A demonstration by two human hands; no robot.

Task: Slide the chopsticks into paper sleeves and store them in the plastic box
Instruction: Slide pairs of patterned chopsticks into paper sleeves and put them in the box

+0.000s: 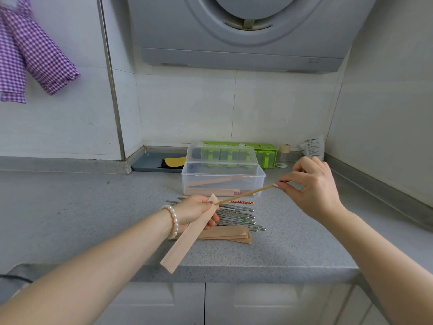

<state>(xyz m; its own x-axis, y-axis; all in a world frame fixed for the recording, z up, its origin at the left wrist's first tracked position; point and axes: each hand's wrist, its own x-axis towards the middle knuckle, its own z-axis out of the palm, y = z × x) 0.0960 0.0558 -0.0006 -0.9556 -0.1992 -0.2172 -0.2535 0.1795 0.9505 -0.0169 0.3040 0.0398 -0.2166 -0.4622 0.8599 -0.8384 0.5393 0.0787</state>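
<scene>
My left hand (pixel 198 211) grips a tan paper sleeve (pixel 185 242) that slants down toward the counter's front edge. My right hand (pixel 311 186) pinches the far end of a wooden chopstick (pixel 248 194), whose tip sits at the sleeve's upper opening. Behind them stands the clear plastic box (pixel 223 181), lid up, with several sleeved chopsticks inside. Loose metal chopsticks (pixel 236 216) lie in a pile under my left hand. A red dotted chopstick (pixel 241 202) lies beside them. Several empty paper sleeves (pixel 225 235) rest in front of the pile.
A green compartment box (pixel 262 151), a small jar (pixel 283 156) and a white packet (pixel 314 146) stand against the back wall. A grey tray (pixel 150 163) sits in the left corner. A range hood (pixel 246 31) hangs overhead. Purple checked cloth (pixel 30 50) hangs at upper left.
</scene>
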